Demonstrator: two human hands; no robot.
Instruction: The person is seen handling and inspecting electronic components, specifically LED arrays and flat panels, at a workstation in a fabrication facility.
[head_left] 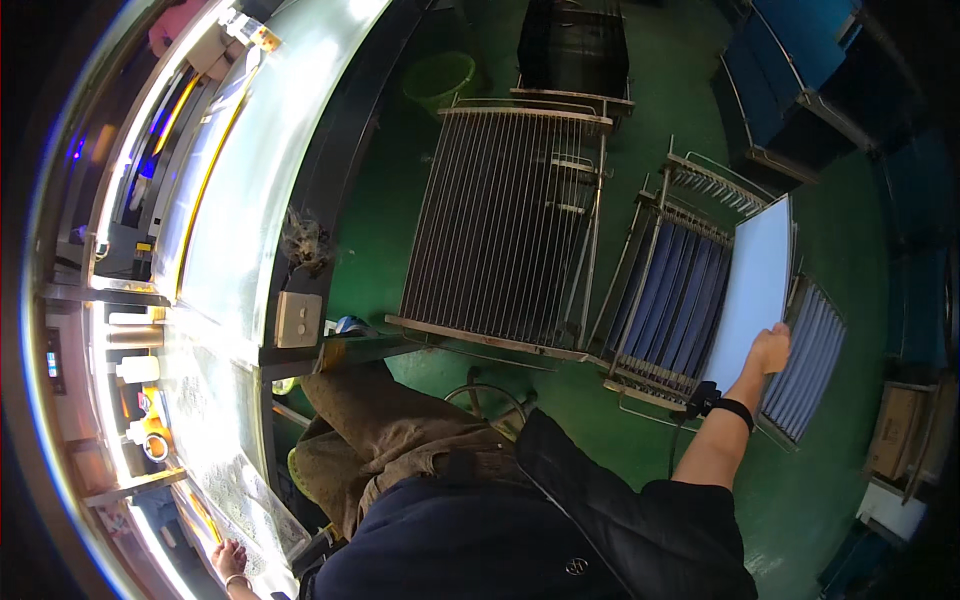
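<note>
Right hand (770, 350) grips pale blue panel (752, 285) by its edge, at the slotted rack (650, 390). Left hand (230, 560) (by the lit bench (285, 130)) is small and glary; can't tell open or closed.

and there's the right forearm (715, 445) reaching out to the right, right hand (770, 350) clenched; left hand (229, 560) near left, loosely bent!

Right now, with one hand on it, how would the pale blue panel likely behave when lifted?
The pale blue panel is probably fairly stiff: its edges look nearly straight. It may be light for its size, since only the right hand grips it. Its smooth-looking face might be slippery.
</note>
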